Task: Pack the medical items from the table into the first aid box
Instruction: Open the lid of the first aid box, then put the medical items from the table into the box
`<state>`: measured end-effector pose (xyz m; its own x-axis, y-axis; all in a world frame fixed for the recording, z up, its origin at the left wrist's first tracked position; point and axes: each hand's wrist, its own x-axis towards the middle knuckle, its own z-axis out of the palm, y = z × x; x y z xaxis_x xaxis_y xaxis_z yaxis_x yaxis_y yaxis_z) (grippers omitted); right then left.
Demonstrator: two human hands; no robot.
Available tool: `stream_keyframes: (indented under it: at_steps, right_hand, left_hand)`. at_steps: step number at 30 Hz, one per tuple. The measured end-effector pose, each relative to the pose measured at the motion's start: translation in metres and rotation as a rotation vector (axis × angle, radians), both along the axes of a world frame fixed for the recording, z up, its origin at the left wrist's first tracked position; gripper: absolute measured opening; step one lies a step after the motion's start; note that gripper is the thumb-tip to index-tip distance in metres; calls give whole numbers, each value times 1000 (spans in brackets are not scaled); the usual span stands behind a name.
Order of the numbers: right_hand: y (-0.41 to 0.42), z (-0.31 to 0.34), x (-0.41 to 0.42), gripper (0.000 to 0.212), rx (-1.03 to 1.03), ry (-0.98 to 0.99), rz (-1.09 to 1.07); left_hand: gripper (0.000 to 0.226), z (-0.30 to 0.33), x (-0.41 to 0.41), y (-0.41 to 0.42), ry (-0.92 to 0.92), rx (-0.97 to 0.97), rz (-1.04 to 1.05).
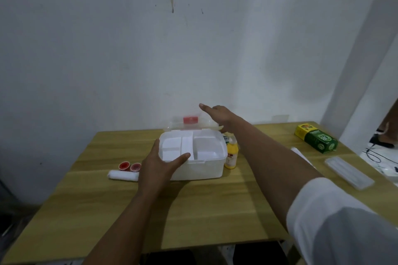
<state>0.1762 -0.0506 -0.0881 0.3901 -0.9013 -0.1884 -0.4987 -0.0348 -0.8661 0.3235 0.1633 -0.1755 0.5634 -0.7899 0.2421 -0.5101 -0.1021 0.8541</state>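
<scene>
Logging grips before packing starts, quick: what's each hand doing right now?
Left hand: open, braced against the first aid box, gripping nothing.
Right hand: open, at the raised lid; holding nothing visible.

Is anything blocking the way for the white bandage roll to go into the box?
Nothing visible blocks it. The first aid box is open, its lid tipped back, and its compartments look empty. The white bandage roll lies on the table just left of the box. Only the left hand, resting on the box's near-left corner, sits between them.
</scene>
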Motion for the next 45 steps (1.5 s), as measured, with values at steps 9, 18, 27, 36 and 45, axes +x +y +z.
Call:
stream_keyframes:
  at_steps: [9, 18, 27, 36, 45]
  right_hand:
    - [-18, -10, -63, 59, -218, 11, -115]
    - [-52, -29, -201, 36, -471, 600, -349]
    - [-67, -64, -279, 75, -124, 948, -559]
    - [-67, -74, -304, 45, -342, 838, -613]
    - [-30, 44, -214, 48, -601, 495, -170]
  left_hand:
    - [100, 9, 10, -13, 18, 80, -123]
    - [108, 3, 9, -29, -10, 88, -147]
    - [107, 3, -4, -34, 5, 78, -146]
    - [107, 4, -13, -35, 33, 54, -147]
    - [105, 8, -5, -31, 4, 61, -254]
